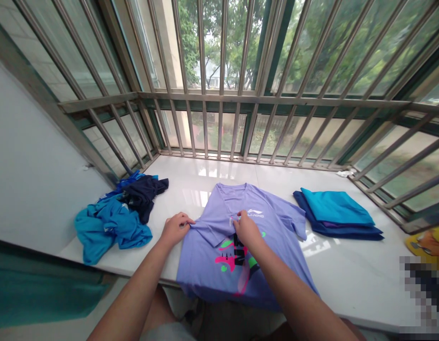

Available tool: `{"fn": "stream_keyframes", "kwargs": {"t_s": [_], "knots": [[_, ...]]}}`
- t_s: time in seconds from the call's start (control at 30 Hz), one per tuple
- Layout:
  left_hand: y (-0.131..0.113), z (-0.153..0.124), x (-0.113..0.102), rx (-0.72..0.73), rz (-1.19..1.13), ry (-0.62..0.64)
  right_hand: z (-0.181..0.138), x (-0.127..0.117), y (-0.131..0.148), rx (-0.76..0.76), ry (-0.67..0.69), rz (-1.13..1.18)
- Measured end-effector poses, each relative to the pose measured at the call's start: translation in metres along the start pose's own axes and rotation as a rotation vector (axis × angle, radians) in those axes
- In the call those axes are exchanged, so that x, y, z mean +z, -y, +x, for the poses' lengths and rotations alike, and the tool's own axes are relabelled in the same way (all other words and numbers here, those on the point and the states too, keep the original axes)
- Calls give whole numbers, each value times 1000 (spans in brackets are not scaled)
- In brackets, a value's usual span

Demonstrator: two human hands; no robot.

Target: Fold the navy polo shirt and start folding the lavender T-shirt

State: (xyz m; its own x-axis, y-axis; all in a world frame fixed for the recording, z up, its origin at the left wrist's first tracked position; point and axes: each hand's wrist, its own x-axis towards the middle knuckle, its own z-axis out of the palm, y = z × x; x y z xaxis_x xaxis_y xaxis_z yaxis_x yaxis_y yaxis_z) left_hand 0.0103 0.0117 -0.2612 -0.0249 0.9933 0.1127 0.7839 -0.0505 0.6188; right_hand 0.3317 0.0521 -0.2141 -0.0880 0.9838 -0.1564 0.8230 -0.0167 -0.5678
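A lavender T-shirt [201,260] lies front up on the white ledge, its neckline toward the window and its hem hanging over the near edge. White LI-NING lettering and a pink, green and black print mark its front. My left hand [176,227] pinches the shirt's left side edge near the armhole. On the chest, beside the lettering, my right hand [248,230] has its fingers closed on the shirt's fabric. The left sleeve side is folded inward across the front between my hands. The right sleeve is spread outward.
Crumpled blue and dark clothes [116,222] are heaped at the left. A stack of folded blue garments [338,210] sits at the right, near a yellow item [427,244]. Metal window bars [223,94] enclose the back of the white ledge [351,279].
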Motion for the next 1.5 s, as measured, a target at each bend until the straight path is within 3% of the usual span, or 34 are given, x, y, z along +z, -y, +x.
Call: {"fn": "stream_keyframes", "kwargs": {"t_s": [0.1, 0.2, 0.27, 0.37, 0.47, 0.6, 0.7, 0.83, 0.97, 1.23, 1.37, 1.5], "knots": [[0, 0, 1, 16, 3, -6, -21, 5, 12, -337, -95, -170], [1, 1, 1, 31, -2, -9, -40, 23, 26, -623, 14, -371], [2, 1, 2, 37, -5, -10, -47, 36, 33, -656, 75, -471], [3, 1, 2, 43, -10, -9, -48, 44, 38, -680, 46, -505], [4, 1, 2, 45, -13, -8, -52, 39, 38, -751, 1, -464], [2, 1, 1, 34, -11, -14, -62, 30, 32, -814, 106, -436], [-1, 1, 0, 24, -6, -27, -61, 29, 27, -773, 118, -382], [-5, 0, 1, 7, 15, -65, -39, 30, 29, -627, 2, -350], [-7, -1, 2, 9, 36, -74, 0, 29, 42, -591, -6, -384], [-6, 0, 1, 23, 57, -44, 95, 25, 76, -220, -80, -414], [-4, 1, 3, 16, 53, -51, 130, 33, 79, -178, -56, -403], [-3, 1, 4, -7, 61, -68, 145, 42, 78, -178, -65, -389]]}}
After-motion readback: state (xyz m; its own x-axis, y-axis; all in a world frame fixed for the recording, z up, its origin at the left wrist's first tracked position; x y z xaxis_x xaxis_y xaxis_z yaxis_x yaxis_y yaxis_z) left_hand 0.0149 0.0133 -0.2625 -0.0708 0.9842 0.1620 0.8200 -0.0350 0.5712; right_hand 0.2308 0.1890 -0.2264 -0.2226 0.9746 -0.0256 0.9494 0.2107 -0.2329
